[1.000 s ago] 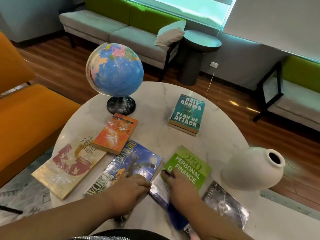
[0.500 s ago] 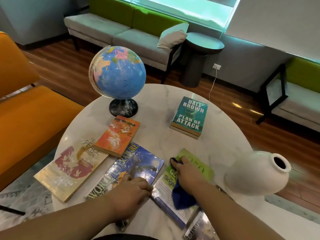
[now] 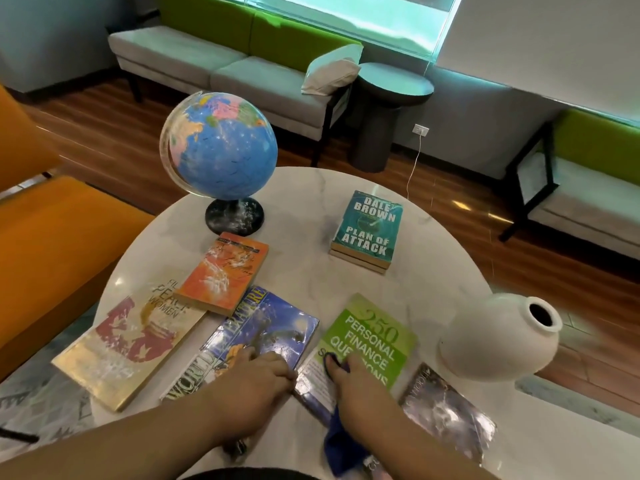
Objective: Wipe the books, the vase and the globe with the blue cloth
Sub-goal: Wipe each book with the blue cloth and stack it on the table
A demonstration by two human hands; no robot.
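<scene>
Round marble table [image 3: 304, 289] filling the middle of the frame, wood floor around it, grey-and-green sofa [image 3: 225, 64] along the top, orange seat [image 3: 45, 244] at far left, dark side table [image 3: 388, 109] up top centre.

Only one view, head cam, so going through it from the top down. Globe [image 3: 221, 147] upper left of the table on a black base, standing with its usual tilt, whitish smears on both sphere and base. Teal book [image 3: 369, 230] right of centre, stacked on another one under it. Orange book [image 3: 225, 271] just below the globe base, lower edge overlapping the tan book [image 3: 128, 341] at lower left. Blue book [image 3: 252, 337] bottom centre, smeared cover too. Green book [image 3: 367, 344] just right of it, edges about touching. White vase [image 3: 498, 337] at right, lying on its side, mouth pointing up-right. Dark glossy book [image 3: 450, 414] bottom right, below the vase.

Left hand [image 3: 256, 379] flat, palm down on the lower corner of the blue book, fingers together and reaching the green book's left edge. Right hand [image 3: 353, 379] pressed palm down on the lower part of the green book, blue cloth [image 3: 343, 445] pinned under it and trailing out toward the bottom edge past the wrist. Can't really tell how much cloth sits under the palm.
</scene>
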